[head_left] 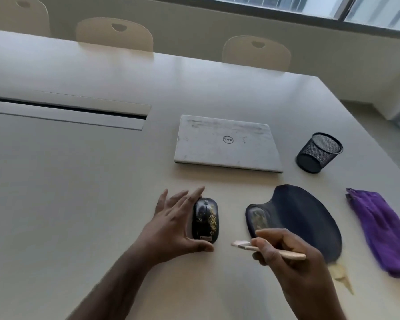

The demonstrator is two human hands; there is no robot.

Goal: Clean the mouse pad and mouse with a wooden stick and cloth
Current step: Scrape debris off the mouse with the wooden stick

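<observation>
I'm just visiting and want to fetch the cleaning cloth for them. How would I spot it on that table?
Start at the closed white laptop in the middle of the table, then look toward the near right edge, past the dark mouse pad. The cloth lies there folded and flat. It is the only bright purple thing on the table.

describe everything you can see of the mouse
The mouse is small, black and glossy, with a scroll wheel at its far end. It lies flat on the pale table, left of the mouse pad and apart from it. Yellowish-brown crumbs run along its right half. The left hand cups it, thumb at its near end and fingers along its left side.
</observation>
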